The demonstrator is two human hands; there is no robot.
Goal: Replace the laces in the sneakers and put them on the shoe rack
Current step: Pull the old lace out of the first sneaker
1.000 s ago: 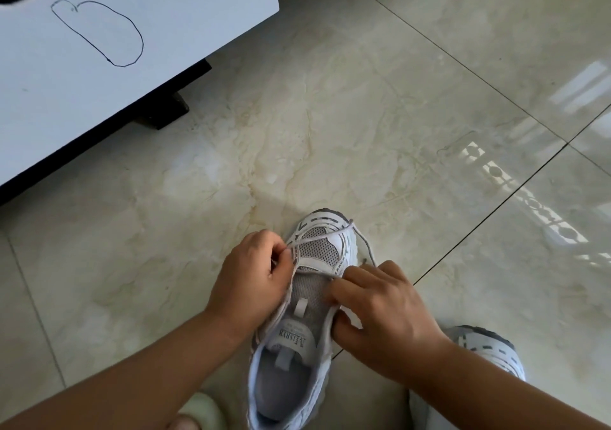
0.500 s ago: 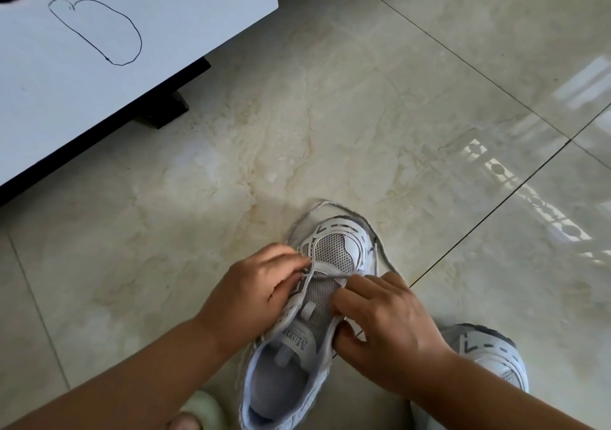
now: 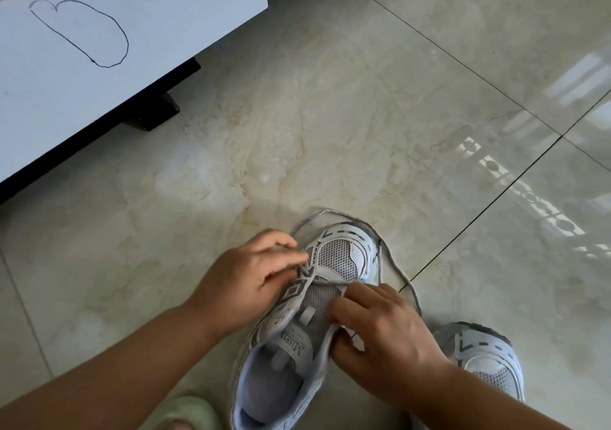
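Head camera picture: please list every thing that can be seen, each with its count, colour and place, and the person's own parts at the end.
sneaker in work: 1, white and grey mesh, low centre, on the floor, toe pointing away.
shoelace: 1, grey, threaded across the lowest eyelets, its loose part looping on the floor around the toe.
second sneaker: 1, white and grey, low right, partly behind the right forearm.
slipper: 1, pale green, bottom edge, only partly in view.
cabinet: 1, white with a black pen outline drawn on it, top left, on a dark base.
floor: beige marbled glossy tiles, dark joints.
left hand: holds the sneaker's left side.
right hand: grips the right eyelet edge.
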